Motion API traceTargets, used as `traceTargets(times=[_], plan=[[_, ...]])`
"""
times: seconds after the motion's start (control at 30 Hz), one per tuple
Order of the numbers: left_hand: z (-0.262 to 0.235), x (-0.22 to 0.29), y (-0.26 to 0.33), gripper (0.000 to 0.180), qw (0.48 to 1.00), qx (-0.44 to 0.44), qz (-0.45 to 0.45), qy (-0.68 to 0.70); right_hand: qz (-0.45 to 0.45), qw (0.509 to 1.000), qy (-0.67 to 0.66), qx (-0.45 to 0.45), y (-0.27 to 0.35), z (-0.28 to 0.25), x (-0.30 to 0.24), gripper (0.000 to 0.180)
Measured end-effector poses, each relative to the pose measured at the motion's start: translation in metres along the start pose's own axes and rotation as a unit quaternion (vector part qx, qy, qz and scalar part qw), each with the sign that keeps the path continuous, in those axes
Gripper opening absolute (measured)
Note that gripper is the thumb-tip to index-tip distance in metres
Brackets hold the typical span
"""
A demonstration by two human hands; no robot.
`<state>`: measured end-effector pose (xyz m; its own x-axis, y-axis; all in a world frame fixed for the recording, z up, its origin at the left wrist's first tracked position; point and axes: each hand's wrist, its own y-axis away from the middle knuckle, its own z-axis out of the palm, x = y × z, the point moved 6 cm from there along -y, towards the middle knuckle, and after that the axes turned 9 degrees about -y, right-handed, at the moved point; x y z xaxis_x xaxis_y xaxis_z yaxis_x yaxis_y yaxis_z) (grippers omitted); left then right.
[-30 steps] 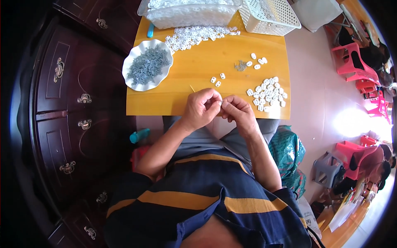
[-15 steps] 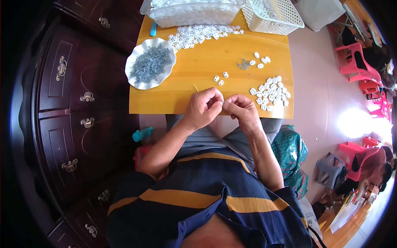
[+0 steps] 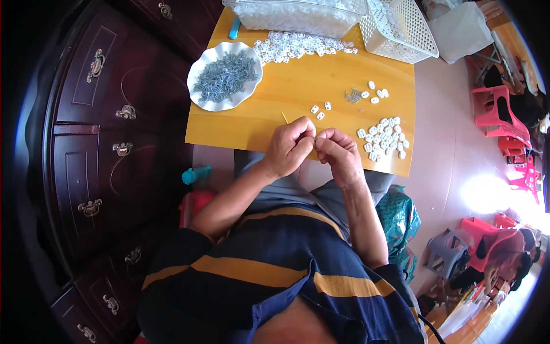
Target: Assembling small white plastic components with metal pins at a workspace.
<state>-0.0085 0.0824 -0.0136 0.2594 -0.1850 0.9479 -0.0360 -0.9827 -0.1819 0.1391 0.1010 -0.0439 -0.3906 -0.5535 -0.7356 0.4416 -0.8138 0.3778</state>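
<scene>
At the edge of a yellow table (image 3: 229, 129), hands (image 3: 291, 148) (image 3: 342, 157) pinched closed, contents unclear, open room leftward

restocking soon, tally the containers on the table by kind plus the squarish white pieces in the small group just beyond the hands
Fluted white dish: 1
Clear plastic bin: 1
White perforated basket: 1
Squarish white pieces: 3
Total: 6

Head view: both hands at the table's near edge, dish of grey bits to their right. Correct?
Wrong side: head view shows the dish of grey bits to their left; left hand and right hand are at the near edge of the table.
</scene>
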Motion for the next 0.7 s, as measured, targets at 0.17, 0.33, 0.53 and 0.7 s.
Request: traceTargets(times=[0.17,0.33,0.53,0.7], plan=[[-0.002,-0.001,-0.001,0.004,1.000,-0.009,0.018,-0.012,0.028,0.998,0.048,-0.008,0.000,-0.002,-0.003,0.008],[-0.002,-0.003,-0.002,0.003,1.000,0.004,0.011,0.020,0.030,0.999,-0.012,-0.019,-0.003,-0.004,0.006,0.012],[-0.001,-0.005,-0.002,0.002,0.999,-0.022,-0.005,0.044,0.041,0.992,-0.115,-0.027,-0.003,-0.002,0.017,0.012],[0.001,-0.003,-0.003,0.002,0.998,-0.032,-0.011,0.048,0.071,0.975,-0.208,-0.016,-0.002,-0.002,0.024,0.012]])
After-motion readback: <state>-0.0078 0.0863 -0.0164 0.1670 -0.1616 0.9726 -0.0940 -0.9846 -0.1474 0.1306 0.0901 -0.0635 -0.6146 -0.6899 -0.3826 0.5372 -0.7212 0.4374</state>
